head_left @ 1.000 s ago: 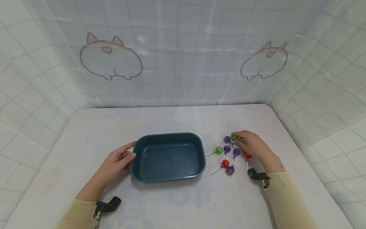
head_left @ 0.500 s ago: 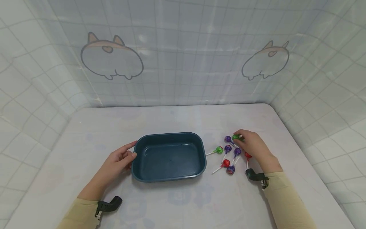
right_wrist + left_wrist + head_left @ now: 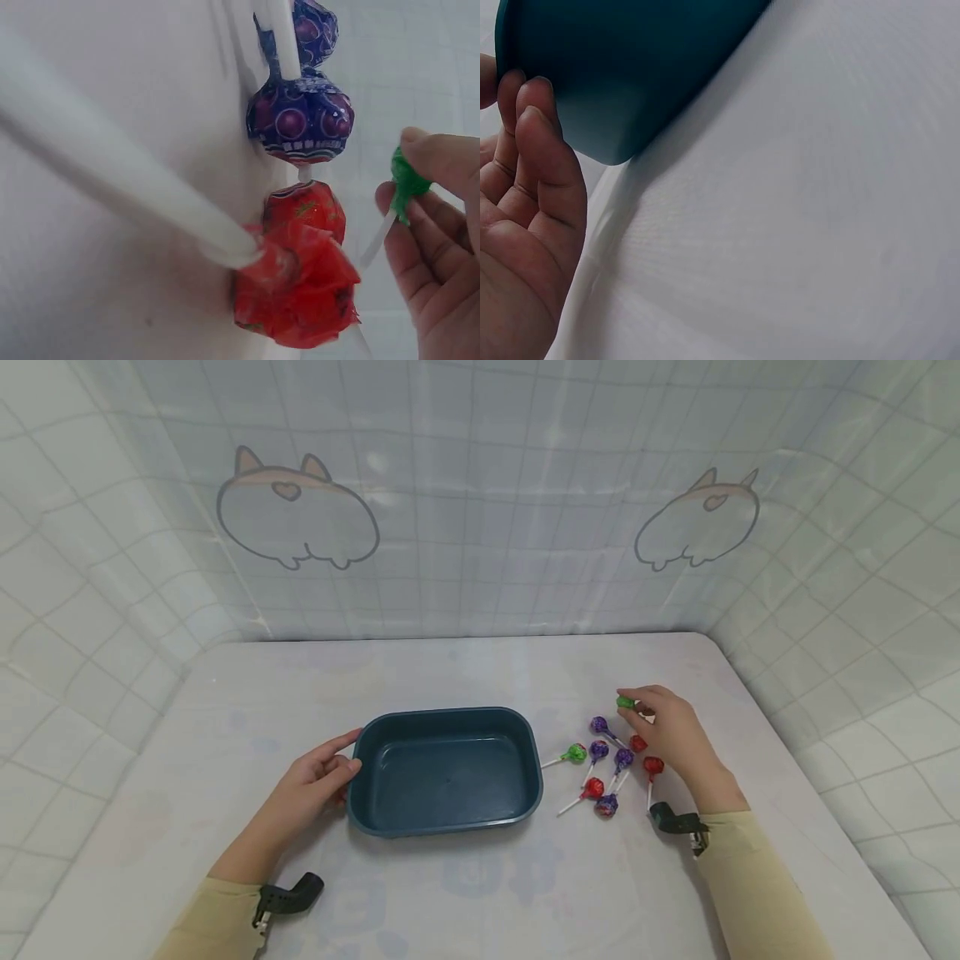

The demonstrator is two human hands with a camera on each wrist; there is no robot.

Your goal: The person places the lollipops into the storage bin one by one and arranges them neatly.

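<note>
My right hand (image 3: 671, 727) pinches a green-wrapped lollipop (image 3: 626, 702) by its head, above the table at the far right of the pile. In the right wrist view the green lollipop (image 3: 406, 176) sits between thumb and fingertips, its white stick pointing down. My left hand (image 3: 303, 789) holds the left end of a dark teal plastic basin (image 3: 442, 831), thumb at its rim; the left wrist view shows curled fingers (image 3: 544, 142) against the outer wall. The basin's inside is bare. Close below the right hand lie red lollipops (image 3: 653, 766) and purple lollipops (image 3: 624, 758).
Another green lollipop (image 3: 576, 753) lies with its stick toward the basin's right side. Near it are a red lollipop (image 3: 593, 788) and a dark purple one (image 3: 606, 807). A pale cloth (image 3: 450, 668) covers the table, and tile-patterned sheets (image 3: 480, 527) enclose it.
The right hand has lifted the green lollipop up and away from the pile, uncovering a red lollipop beneath. The left hand and basin have stayed in place.
</note>
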